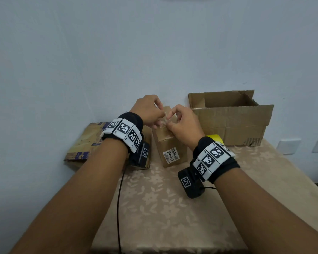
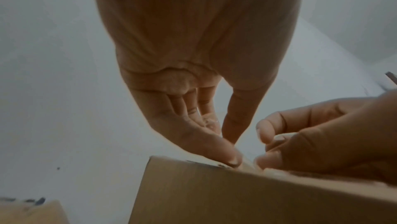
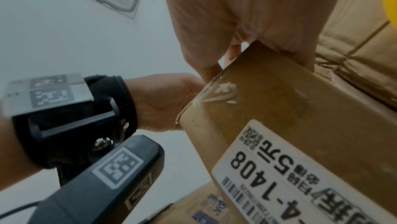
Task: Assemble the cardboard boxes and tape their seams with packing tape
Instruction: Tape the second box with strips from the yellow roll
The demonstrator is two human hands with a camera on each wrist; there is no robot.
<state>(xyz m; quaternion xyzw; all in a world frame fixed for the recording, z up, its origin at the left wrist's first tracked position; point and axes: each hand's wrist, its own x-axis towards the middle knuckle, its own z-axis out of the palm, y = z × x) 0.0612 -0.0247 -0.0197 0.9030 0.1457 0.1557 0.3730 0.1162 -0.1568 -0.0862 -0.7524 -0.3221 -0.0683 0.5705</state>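
Note:
A small closed cardboard box (image 1: pixel 170 143) with a white barcode label (image 1: pixel 170 155) stands upright mid-table. Both hands meet over its top. My left hand (image 1: pixel 161 115) and right hand (image 1: pixel 171 118) each pinch a crumpled piece of clear tape (image 1: pixel 162 123) just above the box's top. In the left wrist view the left hand's (image 2: pixel 236 158) thumb and forefinger meet at the box's (image 2: pixel 236 193) top edge, and the right hand (image 2: pixel 266 149) is curled beside them. The right wrist view shows the box (image 3: pixel 300 109), its label (image 3: pixel 279 176) and the right palm (image 3: pixel 247 15); the fingertips are hidden behind the box.
A large open cardboard box (image 1: pixel 231 121) stands at the back right against the wall. A yellow tape roll (image 1: pixel 216 138) peeks out behind my right wrist. A flattened printed carton (image 1: pixel 84 142) lies at the left. A black cable (image 1: pixel 119 208) runs down the patterned tablecloth (image 1: pixel 163 208).

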